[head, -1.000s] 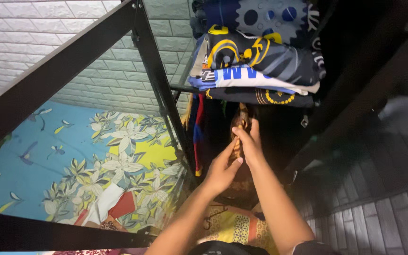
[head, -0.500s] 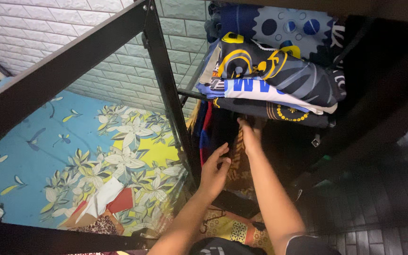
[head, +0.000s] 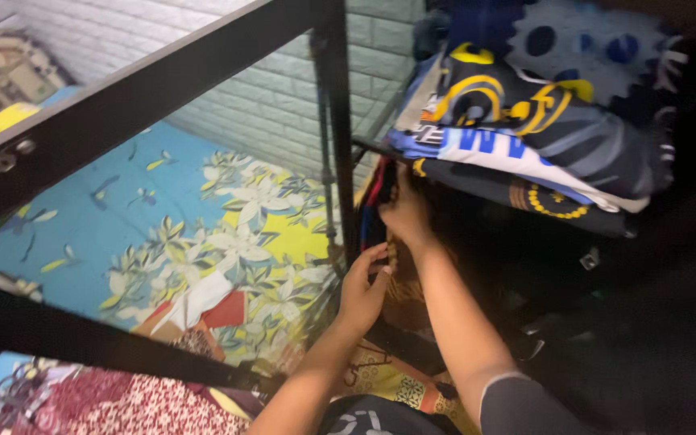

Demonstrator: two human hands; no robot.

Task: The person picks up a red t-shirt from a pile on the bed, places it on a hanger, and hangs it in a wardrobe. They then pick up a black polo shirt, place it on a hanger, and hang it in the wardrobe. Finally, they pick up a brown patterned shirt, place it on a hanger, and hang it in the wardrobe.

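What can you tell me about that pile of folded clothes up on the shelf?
The stack of folded printed fabric garments lies on a dark metal-framed shelf, at the upper right of the view. It has several soft layers: a blue piece with pale dots on top, a dark one with yellow curved shapes, a white-and-blue one, and a black one with a ring of yellow dots at the bottom. The edges sag slightly over the shelf front. The right hand reaches just beneath it; whether it touches is unclear.
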